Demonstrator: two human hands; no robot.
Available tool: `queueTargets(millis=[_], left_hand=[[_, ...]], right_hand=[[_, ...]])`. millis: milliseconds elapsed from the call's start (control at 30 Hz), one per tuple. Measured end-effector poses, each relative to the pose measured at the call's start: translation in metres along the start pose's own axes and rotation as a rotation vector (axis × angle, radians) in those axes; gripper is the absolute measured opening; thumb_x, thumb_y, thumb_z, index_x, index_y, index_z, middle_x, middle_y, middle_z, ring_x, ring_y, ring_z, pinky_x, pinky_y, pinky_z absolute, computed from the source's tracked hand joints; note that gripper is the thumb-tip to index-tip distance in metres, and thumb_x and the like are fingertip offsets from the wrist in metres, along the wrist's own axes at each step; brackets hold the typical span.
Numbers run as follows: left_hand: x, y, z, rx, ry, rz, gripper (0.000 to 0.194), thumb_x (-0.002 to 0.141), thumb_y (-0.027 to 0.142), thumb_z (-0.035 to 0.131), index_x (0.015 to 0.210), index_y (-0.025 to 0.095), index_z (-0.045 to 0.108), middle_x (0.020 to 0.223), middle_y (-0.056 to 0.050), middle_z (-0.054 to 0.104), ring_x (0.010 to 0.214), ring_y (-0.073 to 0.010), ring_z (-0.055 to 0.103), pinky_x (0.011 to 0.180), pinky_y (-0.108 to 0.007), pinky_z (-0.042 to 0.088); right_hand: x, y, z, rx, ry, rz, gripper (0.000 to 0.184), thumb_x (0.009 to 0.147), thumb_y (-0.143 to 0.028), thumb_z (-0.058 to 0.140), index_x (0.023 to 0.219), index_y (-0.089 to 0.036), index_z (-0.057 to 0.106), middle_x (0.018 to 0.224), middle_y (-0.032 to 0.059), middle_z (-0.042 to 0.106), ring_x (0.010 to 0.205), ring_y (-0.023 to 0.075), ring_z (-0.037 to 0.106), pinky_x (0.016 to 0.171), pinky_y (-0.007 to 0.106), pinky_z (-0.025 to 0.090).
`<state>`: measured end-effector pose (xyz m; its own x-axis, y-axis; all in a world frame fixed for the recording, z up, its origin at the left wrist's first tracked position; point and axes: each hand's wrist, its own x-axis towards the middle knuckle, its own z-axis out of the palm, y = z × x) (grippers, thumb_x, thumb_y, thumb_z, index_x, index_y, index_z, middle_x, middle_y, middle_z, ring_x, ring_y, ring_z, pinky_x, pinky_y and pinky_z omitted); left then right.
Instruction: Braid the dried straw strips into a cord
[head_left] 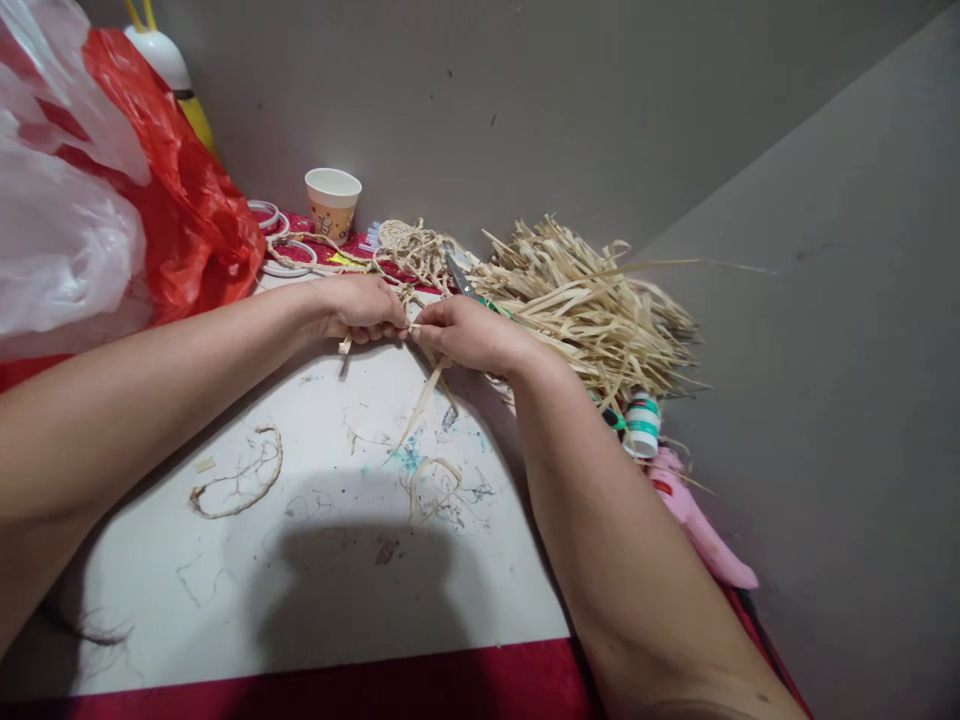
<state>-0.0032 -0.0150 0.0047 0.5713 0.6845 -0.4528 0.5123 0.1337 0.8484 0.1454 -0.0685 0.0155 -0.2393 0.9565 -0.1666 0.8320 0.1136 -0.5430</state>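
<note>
My left hand [366, 308] and my right hand [471, 330] meet above the far part of the white board. Both are closed, fingertips pinching a thin braided straw cord between them. Loose straw strips [421, 405] hang from below my right fingers toward the board. A short pale stub [344, 346] pokes out under my left hand. More braided cord [420, 250] lies in a tangle just behind the hands. Scissors [459, 275] with green handles lie behind my right hand, partly covered by it. The exact grip is small and partly hidden by the fingers.
A big heap of dry straw [592, 300] lies at the right against the wall. A paper cup [332, 205], white rings [294, 260] and plastic bags [176, 190] are at the back left. A white-and-green bottle [643, 425] and pink item [697, 520] line the right edge. Cord scraps [274, 470] litter the board [225, 600].
</note>
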Motion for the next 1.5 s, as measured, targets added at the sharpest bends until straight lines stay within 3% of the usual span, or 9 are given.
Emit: queueTargets(millis=[267,500,767,967,1033,1133,1200,1400,1500], left_hand=[[-0.002,-0.001,0.004,0.113,0.066,0.034,0.016,0.072,0.017,0.059,0.057,0.015,0.055,0.040,0.007,0.037,0.034,-0.0035,0.028,0.040,-0.022,0.018],[-0.005,0.003,0.010,0.053,0.096,0.013,0.029,0.070,0.013,0.058,0.047,0.016,0.042,0.037,0.007,0.033,0.033,-0.0023,0.026,0.039,-0.021,0.016],[0.002,0.000,0.002,-0.156,-0.062,-0.038,0.025,0.065,0.012,0.060,0.047,0.015,0.044,0.040,0.005,0.038,0.033,-0.0014,0.027,0.035,-0.018,0.013],[0.002,-0.001,-0.004,-0.182,-0.109,-0.021,0.029,0.064,0.014,0.065,0.048,0.016,0.041,0.039,0.007,0.032,0.033,-0.0003,0.024,0.036,-0.017,0.011],[0.003,-0.002,-0.006,-0.213,-0.138,0.004,0.031,0.063,0.015,0.069,0.049,0.016,0.042,0.040,0.008,0.030,0.034,0.0000,0.022,0.036,-0.016,0.011],[0.006,-0.004,-0.010,-0.249,-0.187,0.017,0.028,0.064,0.016,0.070,0.051,0.015,0.045,0.041,0.008,0.030,0.035,0.0001,0.020,0.035,-0.016,0.011],[0.007,-0.004,-0.012,-0.253,-0.206,0.023,0.027,0.065,0.017,0.070,0.052,0.015,0.047,0.042,0.008,0.029,0.036,0.0000,0.020,0.035,-0.016,0.011],[0.005,-0.004,-0.013,-0.214,-0.222,0.055,0.024,0.065,0.022,0.072,0.055,0.014,0.052,0.041,0.008,0.032,0.036,-0.0004,0.023,0.036,-0.016,0.013],[0.005,-0.004,-0.013,-0.178,-0.221,0.093,0.024,0.065,0.025,0.073,0.057,0.013,0.054,0.041,0.007,0.037,0.035,-0.0007,0.027,0.037,-0.017,0.015]], right_hand=[[-0.007,-0.005,-0.011,-0.097,-0.022,0.129,0.015,0.078,-0.022,0.051,0.065,-0.015,0.052,0.049,-0.0028,0.047,0.044,0.0077,0.039,0.047,0.022,0.029],[-0.003,-0.012,0.008,0.095,-0.096,0.121,0.022,0.077,-0.020,0.049,0.056,-0.015,0.050,0.052,0.0057,0.058,0.040,0.0117,0.050,0.044,0.024,0.036],[-0.001,-0.017,0.021,-0.079,0.063,0.065,0.016,0.076,-0.017,0.055,0.060,-0.015,0.054,0.041,0.0022,0.049,0.042,0.0105,0.047,0.046,0.023,0.035],[-0.018,-0.028,-0.003,0.095,-0.255,-0.001,0.023,0.077,-0.015,0.056,0.054,-0.014,0.055,0.046,0.0020,0.056,0.036,0.0059,0.044,0.041,0.019,0.034],[-0.020,-0.025,-0.013,0.232,-0.176,-0.022,0.022,0.079,-0.020,0.057,0.058,-0.013,0.058,0.053,0.0034,0.061,0.036,0.0053,0.045,0.038,0.019,0.033],[-0.012,-0.011,-0.018,0.406,0.179,0.012,0.021,0.081,-0.022,0.056,0.062,-0.013,0.058,0.057,0.0036,0.062,0.034,0.0039,0.042,0.033,0.018,0.026],[-0.003,0.000,-0.013,0.469,0.279,0.089,0.020,0.081,-0.023,0.058,0.063,-0.014,0.057,0.056,0.0023,0.061,0.032,0.0035,0.039,0.031,0.018,0.022],[0.010,0.014,0.007,0.684,-0.100,0.166,0.028,0.089,-0.028,0.048,0.064,-0.015,0.052,0.046,-0.0030,0.049,0.029,0.0027,0.026,0.029,0.018,0.016],[0.009,0.016,0.009,0.760,-0.170,0.191,0.030,0.088,-0.032,0.050,0.064,-0.015,0.052,0.042,-0.0069,0.036,0.030,0.0021,0.023,0.030,0.016,0.015]])
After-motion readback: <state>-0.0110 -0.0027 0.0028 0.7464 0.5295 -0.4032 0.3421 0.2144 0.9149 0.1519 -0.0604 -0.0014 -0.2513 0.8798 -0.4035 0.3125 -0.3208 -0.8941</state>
